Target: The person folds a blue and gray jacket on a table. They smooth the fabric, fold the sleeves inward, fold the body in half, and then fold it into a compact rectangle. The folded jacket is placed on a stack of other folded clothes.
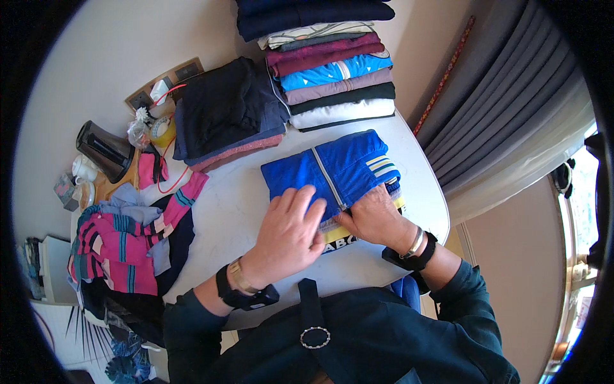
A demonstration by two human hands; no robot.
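Observation:
A folded blue zip jacket [307, 168] lies on the white table in front of me, its pale zipper running down the middle and white, yellow and green stripes at its right side. Beneath its near edge show grey and yellow bands and a dark strip with white lettering. My right hand [376, 218] reaches under the jacket's near right part; the fabric hides its fingers, while the thumb shows by the zipper's lower end. Over the near left edge hovers my left hand [290, 230], slightly blurred, with fingers apart and nothing in them; whether it touches the cloth is unclear.
Behind the jacket rises a tall stack of folded clothes [343, 91]. Left of that sits a pile of dark folded garments [220, 110]. A crumpled pink striped garment [120, 245] lies at the table's left, near a black kettle [105, 150] and a red cord [163, 180]. Grey curtains [499, 96] hang right.

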